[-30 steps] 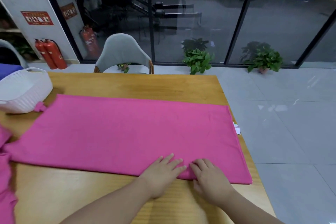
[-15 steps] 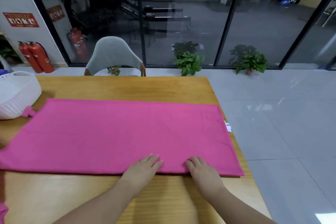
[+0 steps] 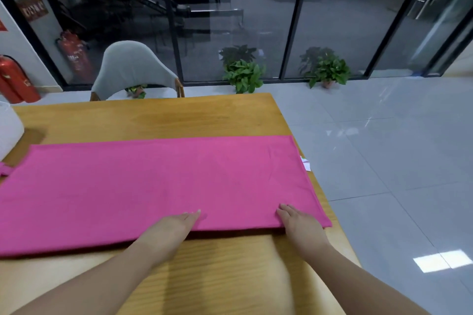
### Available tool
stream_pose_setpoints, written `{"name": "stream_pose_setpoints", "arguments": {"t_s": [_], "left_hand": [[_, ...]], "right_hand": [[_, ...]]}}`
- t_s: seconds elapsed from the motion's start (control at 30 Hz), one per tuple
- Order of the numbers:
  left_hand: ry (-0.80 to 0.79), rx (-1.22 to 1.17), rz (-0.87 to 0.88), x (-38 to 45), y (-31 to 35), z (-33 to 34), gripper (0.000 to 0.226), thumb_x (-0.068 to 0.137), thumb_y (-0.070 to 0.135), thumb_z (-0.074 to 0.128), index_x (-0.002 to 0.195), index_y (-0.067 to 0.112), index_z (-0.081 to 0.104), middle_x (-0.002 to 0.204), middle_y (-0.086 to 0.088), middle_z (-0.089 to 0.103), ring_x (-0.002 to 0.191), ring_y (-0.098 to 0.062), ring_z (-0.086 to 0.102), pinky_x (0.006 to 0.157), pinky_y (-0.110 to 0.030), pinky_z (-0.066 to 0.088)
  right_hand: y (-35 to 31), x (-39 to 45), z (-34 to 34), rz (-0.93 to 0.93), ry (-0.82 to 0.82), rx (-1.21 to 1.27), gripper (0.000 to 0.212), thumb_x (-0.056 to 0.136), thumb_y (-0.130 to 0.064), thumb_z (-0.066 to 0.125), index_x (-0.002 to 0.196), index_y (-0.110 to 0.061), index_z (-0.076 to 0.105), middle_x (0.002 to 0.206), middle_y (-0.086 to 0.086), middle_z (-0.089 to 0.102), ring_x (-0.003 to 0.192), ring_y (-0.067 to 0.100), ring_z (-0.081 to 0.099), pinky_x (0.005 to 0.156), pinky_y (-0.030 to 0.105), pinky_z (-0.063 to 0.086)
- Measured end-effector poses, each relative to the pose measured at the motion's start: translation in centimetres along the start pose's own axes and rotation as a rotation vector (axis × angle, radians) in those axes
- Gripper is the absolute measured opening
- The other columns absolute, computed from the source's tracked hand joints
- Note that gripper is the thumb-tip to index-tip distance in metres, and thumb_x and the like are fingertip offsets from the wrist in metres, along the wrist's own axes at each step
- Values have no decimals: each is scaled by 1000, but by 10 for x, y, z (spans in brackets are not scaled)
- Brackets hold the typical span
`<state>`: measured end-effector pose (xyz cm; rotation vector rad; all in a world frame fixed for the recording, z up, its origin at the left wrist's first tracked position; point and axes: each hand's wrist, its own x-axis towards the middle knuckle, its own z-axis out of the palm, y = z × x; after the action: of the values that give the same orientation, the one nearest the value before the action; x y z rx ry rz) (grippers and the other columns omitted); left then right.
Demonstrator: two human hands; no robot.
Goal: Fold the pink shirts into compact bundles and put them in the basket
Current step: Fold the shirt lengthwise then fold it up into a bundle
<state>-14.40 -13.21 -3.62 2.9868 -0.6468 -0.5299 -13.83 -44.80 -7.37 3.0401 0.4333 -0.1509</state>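
Note:
A pink shirt [image 3: 153, 186] lies folded into a long flat band across the wooden table [image 3: 158, 117]. My left hand [image 3: 174, 225] rests flat on its near edge, fingers straight and together. My right hand [image 3: 299, 222] lies flat on the same edge close to the right corner, fingers straight. The two hands are well apart. A sliver of the white basket [image 3: 9, 130] shows at the far left edge of the view, beyond the shirt's left end.
A grey chair [image 3: 133, 71] stands at the table's far side. The table's right edge [image 3: 320, 186] drops to a tiled floor, where a small white scrap [image 3: 306, 164] lies. Potted plants [image 3: 243, 71] and red fire extinguishers [image 3: 15, 82] stand by the glass wall.
My hands have slid apart along the shirt's near edge, left going left and right going toward the corner. The view has turned right, so the basket is nearly out of frame.

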Motion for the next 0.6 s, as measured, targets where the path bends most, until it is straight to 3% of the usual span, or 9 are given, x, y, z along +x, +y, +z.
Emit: {"name": "stream_pose_setpoints", "arguments": {"t_s": [0.17,0.23,0.3,0.33,0.37,0.43,0.53,0.6], "left_hand": [[-60,127,68,-11,1,1,59,96,6,33,151,23,18,150,0,38,131,-20,42,105,-28,31],[-46,115,88,-12,-1,1,50,99,13,33,148,24,29,145,1,45,128,-20,46,104,-28,34],[-23,100,123,-12,-4,2,41,99,19,37,140,23,43,136,2,55,122,-20,52,99,-28,38],[22,88,166,-13,-5,1,37,96,21,40,131,22,52,126,3,61,115,-18,58,94,-26,42],[112,96,231,-14,-7,3,32,91,26,44,117,25,62,111,7,67,102,-12,64,85,-21,46],[127,58,262,-16,-7,9,30,80,43,42,91,33,69,85,20,66,79,2,62,67,-12,49],[56,18,298,-18,0,25,35,84,53,38,95,41,69,92,21,63,85,5,55,67,-10,50],[-1,28,296,-18,3,29,36,83,55,39,104,45,66,102,19,63,95,3,51,70,-12,52]], "right_hand": [[26,-27,-5,46,47,11,67,21,-5,87,85,-22,77,92,-4,75,79,14,73,54,24,55],[30,-33,-12,43,22,119,63,50,3,79,109,-17,71,118,3,67,104,20,67,78,31,56],[32,-37,-18,34,-48,145,64,79,3,55,140,-15,46,150,2,37,137,20,39,109,31,34],[30,-37,-21,47,-120,153,66,84,0,48,146,-17,35,155,0,25,142,18,27,114,29,25],[26,-37,-23,47,-162,155,67,85,-6,47,149,-19,30,157,0,20,145,18,21,116,29,19],[13,-35,-25,-19,-180,159,68,83,-23,45,149,-25,26,158,-1,19,146,16,13,118,32,10],[-16,-29,-24,-209,-215,220,72,79,-54,32,148,-37,23,158,-10,15,147,12,3,112,34,-6],[-28,-29,-17,-273,-194,126,69,83,-65,29,148,-41,21,158,-9,15,146,15,2,112,40,-3]]}}
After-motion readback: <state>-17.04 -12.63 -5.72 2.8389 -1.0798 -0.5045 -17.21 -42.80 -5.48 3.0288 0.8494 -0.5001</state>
